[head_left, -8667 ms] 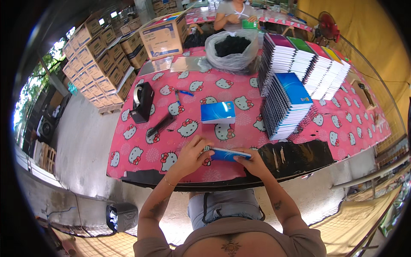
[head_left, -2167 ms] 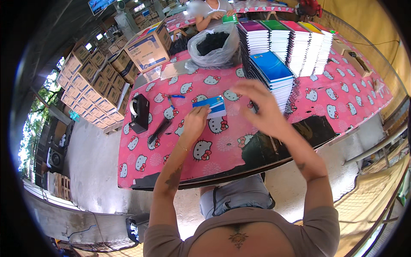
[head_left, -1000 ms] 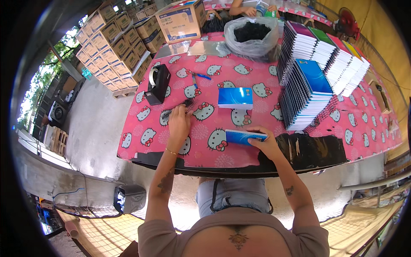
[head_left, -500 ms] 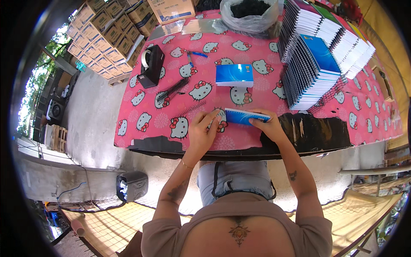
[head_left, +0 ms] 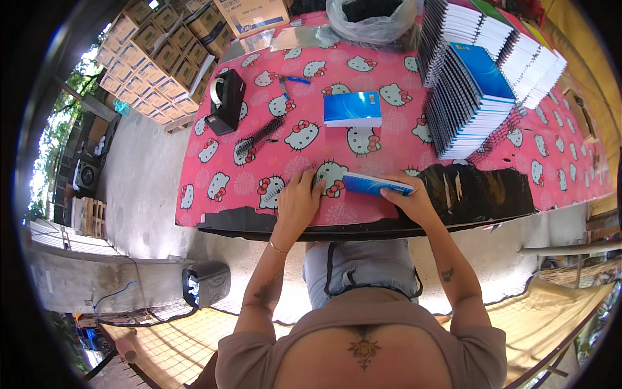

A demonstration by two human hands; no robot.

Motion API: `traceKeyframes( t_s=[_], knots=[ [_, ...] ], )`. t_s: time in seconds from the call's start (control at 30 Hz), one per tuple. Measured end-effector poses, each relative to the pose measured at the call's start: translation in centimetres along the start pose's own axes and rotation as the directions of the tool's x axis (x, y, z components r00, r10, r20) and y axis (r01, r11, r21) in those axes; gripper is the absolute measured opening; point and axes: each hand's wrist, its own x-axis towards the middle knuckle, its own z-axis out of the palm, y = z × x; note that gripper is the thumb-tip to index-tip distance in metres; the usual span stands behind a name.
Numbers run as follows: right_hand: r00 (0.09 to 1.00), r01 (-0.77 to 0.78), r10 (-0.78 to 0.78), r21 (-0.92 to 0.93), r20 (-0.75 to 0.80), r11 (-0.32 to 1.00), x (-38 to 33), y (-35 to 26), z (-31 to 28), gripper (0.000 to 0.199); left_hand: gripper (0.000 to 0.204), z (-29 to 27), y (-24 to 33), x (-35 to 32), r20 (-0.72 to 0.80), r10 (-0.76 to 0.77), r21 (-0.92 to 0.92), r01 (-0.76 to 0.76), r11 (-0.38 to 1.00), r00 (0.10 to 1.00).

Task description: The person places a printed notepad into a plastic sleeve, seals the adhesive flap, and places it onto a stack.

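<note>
My right hand (head_left: 411,200) grips a small blue-covered notebook (head_left: 368,184) by its right end, thumb across the cover. A row of punched holes runs along the notebook's near edge, with no coil through it. To its left, my left hand (head_left: 298,202) is closed, low over the table, on a thin spiral binding coil (head_left: 271,197) that shows partly beside the fingers; the hand hides its middle. Beyond both hands lies another small blue notebook (head_left: 352,107), flat. A bundle of dark coils (head_left: 260,139) rests farther left.
A black tape dispenser (head_left: 225,102) and a blue pen-like tool (head_left: 297,80) sit at the far left of the pink table cover (head_left: 304,136). Tall stacks of spiral notebooks (head_left: 476,97) stand right. A plastic bag (head_left: 372,29) and a carton (head_left: 253,14) are at the back.
My left hand has shifted slightly left and closed on the loose coil, which lay bare on the cover before. The notebook in my right hand has tilted and lowered a little.
</note>
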Motion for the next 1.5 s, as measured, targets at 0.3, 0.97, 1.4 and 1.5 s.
traceKeyframes(
  t_s=[0.3,0.97,1.4,1.5],
  knots=[
    [0.998,-0.060,0.060,0.004,-0.008,0.998,-0.5,0.0,0.2,0.027,0.046,1.8,5.3,-2.5,0.300,-0.204,-0.793,0.362,0.490,0.932],
    [0.998,-0.056,0.055,0.050,0.029,0.997,-0.8,-0.7,0.2,0.027,0.021,-0.9,3.4,-2.1,-0.006,0.055,-0.462,-0.052,0.885,0.998],
    [0.998,-0.050,0.049,0.022,0.035,0.999,-0.8,-0.7,0.2,0.026,0.017,-0.6,3.2,-0.5,-0.145,0.077,-0.458,-0.135,0.878,0.986],
    [0.998,-0.003,0.002,0.021,0.059,1.000,-0.9,-0.8,0.0,0.025,0.019,-2.2,3.2,0.3,-0.094,0.200,-0.421,-0.221,0.879,0.975]
  ],
)
